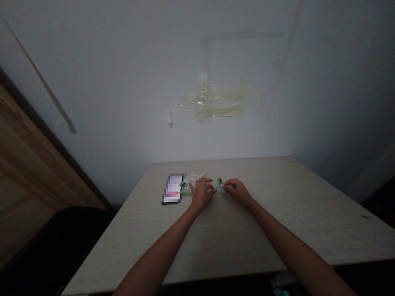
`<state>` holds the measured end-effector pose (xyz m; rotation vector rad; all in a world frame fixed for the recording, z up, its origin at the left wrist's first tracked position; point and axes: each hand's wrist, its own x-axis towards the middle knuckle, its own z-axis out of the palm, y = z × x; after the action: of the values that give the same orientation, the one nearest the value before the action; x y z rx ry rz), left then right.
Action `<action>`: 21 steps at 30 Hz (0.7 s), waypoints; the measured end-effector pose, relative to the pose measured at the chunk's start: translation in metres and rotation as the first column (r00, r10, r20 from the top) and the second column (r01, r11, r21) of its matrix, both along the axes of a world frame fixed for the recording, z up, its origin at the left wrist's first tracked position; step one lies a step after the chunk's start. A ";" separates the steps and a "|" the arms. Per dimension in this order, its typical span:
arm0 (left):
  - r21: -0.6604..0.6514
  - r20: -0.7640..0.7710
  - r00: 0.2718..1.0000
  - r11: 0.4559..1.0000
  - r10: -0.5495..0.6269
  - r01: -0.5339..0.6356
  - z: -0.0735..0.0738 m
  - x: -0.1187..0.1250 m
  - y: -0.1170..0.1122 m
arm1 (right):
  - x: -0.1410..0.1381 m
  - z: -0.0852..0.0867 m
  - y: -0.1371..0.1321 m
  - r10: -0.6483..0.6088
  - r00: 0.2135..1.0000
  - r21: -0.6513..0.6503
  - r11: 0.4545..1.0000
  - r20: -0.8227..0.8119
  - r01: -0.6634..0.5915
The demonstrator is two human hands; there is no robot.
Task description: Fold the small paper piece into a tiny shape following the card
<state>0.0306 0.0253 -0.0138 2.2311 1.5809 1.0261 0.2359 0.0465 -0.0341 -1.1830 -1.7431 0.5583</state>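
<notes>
A small printed piece (pixel 220 186), pale with yellow, green and dark patches, is held low over the table between my two hands. It looks like paper or thin plastic, but its exact kind is too small to make out. My right hand (pixel 238 190) pinches its right side between thumb and fingers. On the other side, my left hand (pixel 201 195) has thumb and index finger closed at its lower left edge, the other fingers loosely extended. Partly under my left hand lies a green and white printed sheet (pixel 194 177). Left of that sheet is a phone (pixel 173 189) with a lit, blurred screen.
The pale wood-grain table (pixel 265 234) meets a grey wall (pixel 123 102) at its back. Yellowed tape (pixel 216 102) sticks to the wall. A wooden panel (pixel 37 156) and a dark object (pixel 61 242) stand on the left.
</notes>
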 end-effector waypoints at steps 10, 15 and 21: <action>0.091 0.074 0.997 0.995 0.032 -0.039 0.003 0.007 -0.007 | -0.007 0.001 -0.003 -0.015 0.969 -0.064 0.998 -0.246 -0.001; 0.044 0.129 0.992 0.999 0.006 -0.011 0.001 0.013 -0.010 | -0.013 -0.003 -0.004 0.020 0.951 -0.090 0.995 -0.307 -0.050; -0.011 0.148 0.989 1.000 -0.008 0.010 -0.005 0.012 -0.007 | -0.013 -0.004 -0.004 0.043 0.965 -0.075 0.995 -0.260 -0.065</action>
<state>0.0429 0.0178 -0.0188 2.0993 1.5094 1.1474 0.2230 0.0422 -0.0376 -1.0697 -1.5450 0.7887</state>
